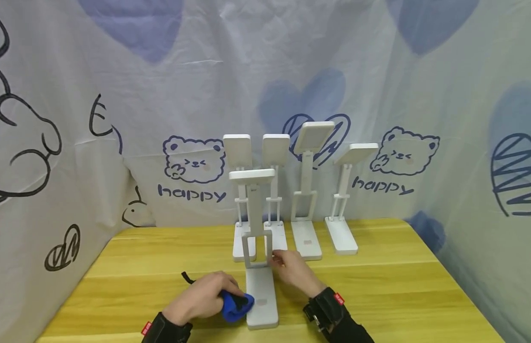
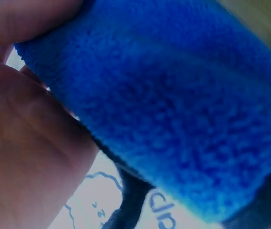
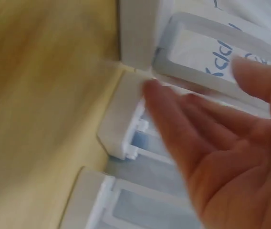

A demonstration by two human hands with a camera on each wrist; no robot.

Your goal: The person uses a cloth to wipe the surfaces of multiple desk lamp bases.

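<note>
**Left hand (image 1: 205, 295) pressing cloth (image 1: 237, 307) to front stand (image 1: 262, 297); right hand (image 1: 296, 271) holding nothing visible**

Front stand is standing upright at lower centre of the head view, base toward the bottom edge, top plate near mid-frame. Left hand is sitting just left of the base, fingers curling round the blue cloth; grip is closing snugly on it. Cloth is meeting the base's left edge. Black strap (image 1: 187, 277) is poking out at the hand's upper left. In the left wrist view, cloth is filling most of the frame, a finger lying on it at upper left.

Right hand is reaching in from lower right, fingertips at the lower right of the stand's frame. Contact: can't tell. Right wrist view is showing fingers nearly straight, thumb well apart.

Four rear stands (image 1: 306, 240) are standing behind, centre to right of centre, all white. Everything's resting on the wood table (image 1: 162, 257); printed curtain (image 1: 119, 71) is hanging behind. Black wrist straps (image 1: 327, 307) are showing along the bottom.
</note>
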